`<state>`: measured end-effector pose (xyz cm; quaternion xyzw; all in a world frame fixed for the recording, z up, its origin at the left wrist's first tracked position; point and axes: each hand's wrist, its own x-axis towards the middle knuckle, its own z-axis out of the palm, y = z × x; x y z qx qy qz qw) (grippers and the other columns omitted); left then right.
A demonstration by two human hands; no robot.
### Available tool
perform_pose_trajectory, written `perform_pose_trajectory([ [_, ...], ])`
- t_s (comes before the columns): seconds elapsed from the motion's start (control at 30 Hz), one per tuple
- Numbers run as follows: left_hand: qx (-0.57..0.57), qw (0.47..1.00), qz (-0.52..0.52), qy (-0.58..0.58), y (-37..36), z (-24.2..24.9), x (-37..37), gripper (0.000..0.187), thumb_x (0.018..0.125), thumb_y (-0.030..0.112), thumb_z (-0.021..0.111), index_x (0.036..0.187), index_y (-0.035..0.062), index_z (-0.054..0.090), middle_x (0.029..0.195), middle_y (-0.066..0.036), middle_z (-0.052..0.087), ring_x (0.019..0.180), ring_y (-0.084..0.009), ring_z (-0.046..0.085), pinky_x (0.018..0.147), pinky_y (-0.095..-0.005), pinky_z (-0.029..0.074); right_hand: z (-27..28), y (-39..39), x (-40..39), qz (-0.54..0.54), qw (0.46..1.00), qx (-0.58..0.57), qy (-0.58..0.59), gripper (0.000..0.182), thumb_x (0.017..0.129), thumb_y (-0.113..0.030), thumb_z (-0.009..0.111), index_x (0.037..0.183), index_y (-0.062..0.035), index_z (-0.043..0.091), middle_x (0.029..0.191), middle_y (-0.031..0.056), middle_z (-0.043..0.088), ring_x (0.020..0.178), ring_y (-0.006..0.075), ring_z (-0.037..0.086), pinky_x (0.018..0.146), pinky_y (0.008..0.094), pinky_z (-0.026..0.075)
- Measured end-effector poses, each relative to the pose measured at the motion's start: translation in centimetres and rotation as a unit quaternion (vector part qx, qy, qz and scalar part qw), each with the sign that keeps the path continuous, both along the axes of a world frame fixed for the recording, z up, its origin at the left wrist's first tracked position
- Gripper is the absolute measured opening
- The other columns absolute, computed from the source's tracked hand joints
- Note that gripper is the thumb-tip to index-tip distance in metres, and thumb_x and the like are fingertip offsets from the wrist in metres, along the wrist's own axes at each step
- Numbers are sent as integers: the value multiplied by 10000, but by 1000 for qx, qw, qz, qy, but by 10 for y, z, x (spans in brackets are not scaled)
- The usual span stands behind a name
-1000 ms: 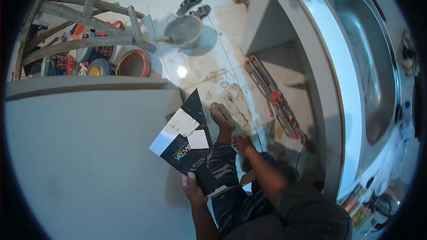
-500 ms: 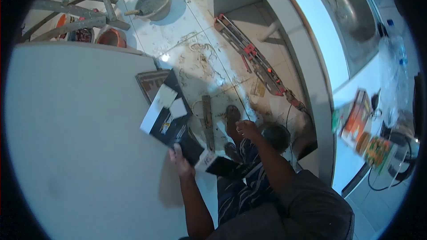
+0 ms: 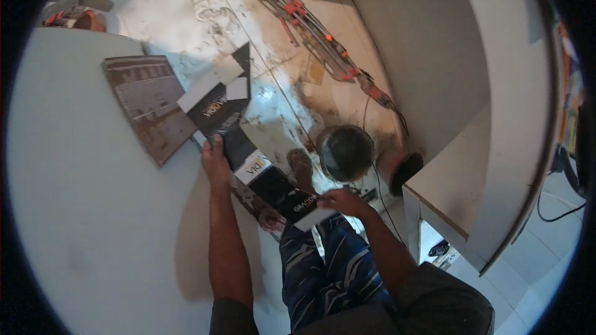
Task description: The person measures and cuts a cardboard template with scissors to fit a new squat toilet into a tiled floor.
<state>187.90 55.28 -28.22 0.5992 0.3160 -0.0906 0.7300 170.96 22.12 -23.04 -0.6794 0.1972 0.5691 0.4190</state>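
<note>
On box (image 3: 248, 149), right hand (image 3: 341, 201) now gripping

Single head-worn view, steeply downward, close over both hands.

left hand (image 3: 214, 156) stretched forward, fingers curled; right hand (image 3: 343, 201) bent inward, fingers pinched.

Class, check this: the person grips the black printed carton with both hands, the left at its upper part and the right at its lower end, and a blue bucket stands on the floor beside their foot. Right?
Not quite. The head view shows the left hand and right hand on the black carton as stated, but the vessel by the foot is a dark grey round bowl, not a blue bucket.
</note>
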Motion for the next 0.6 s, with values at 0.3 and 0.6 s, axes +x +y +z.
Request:
perform_pose_trajectory([
  [0.3,-12,997,2,72,13,-10,-109,457,1014,348,599,1288,-14,538,1179,-105,618,1041,-186,599,957,-326,467,-183,-17,-7,-506,822,-226,-133,670,825,-522,780,1242,-26,609,1120,62,667,992,203,633,907,354,479],
  [0.6,-23,992,85,89,17,22,-187,348,1006,267,633,1199,-16,576,1079,-59,634,981,-152,615,884,-295,498,-145,-24,-9,-602,718,-303,-172,451,894,-464,730,1058,-55,632,784,35,603,623,138,512,550,351,421],
])
